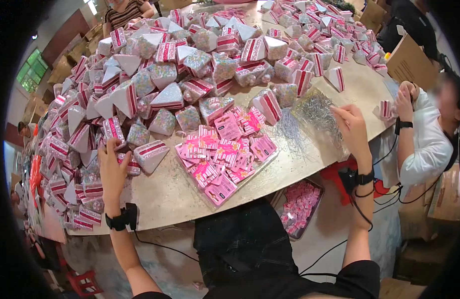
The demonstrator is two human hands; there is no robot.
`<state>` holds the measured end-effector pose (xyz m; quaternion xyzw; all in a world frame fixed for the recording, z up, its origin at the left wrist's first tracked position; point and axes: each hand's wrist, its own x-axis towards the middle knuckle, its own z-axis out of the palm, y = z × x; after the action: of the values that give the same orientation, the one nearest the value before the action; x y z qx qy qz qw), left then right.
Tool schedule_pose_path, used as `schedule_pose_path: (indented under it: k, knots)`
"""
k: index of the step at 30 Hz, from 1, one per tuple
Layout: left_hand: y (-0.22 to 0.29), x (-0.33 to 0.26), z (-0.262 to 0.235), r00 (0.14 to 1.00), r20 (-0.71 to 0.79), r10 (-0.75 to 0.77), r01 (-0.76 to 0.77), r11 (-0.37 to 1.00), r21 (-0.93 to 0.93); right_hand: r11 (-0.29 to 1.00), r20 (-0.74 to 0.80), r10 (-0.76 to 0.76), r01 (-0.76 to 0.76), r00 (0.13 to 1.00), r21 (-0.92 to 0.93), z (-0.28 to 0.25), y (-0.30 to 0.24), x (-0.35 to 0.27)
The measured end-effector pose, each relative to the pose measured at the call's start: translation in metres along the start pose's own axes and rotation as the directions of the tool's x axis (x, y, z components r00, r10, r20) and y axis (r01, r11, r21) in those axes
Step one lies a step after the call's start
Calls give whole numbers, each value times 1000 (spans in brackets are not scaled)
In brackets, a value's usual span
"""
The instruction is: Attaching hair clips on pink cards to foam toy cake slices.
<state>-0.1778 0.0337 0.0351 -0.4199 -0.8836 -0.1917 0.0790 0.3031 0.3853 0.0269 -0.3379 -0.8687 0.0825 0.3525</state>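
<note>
The left hand (pixel 111 169) is covering part of a triangular packet (pixel 121 160); the right hand's (pixel 350 130) fingertips are disappearing into silver wire ties (pixel 317 110); the co-worker's face is showing blurred.

Triangular packets (pixel 151 153): glossy clear plastic film over speckled pastel contents, with red-and-white striped bands. Pink cards (pixel 221 149): smooth, shiny printed paper. Silver strands (pixel 317 110): thin, metallic-looking and glinting, possibly wire. Tabletop (pixel 165 192): pale, smooth, faintly sheened. Box (pixel 408 62): matt brown cardboard. Wrist straps: matt black.
</note>
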Motion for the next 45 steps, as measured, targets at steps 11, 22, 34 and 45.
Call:
schedule_pose_path:
  k: [11,22,34,45]
  knots:
    - [-3,8,4,991,-121,59,-53,997,58,982,-77,-140,148,987,116,0,-47,-16]
    - [-23,5,16,989,-140,48,-37,996,84,724,314,-282,-14,906,690,44,-135,-32]
    - [-13,-3,-21,977,-108,-185,153,955,-254,825,454,-522,292,722,485,90,-143,-7]
    - [26,-30,-16,958,195,208,-218,975,34,879,452,-386,172,804,445,98,-146,-1]
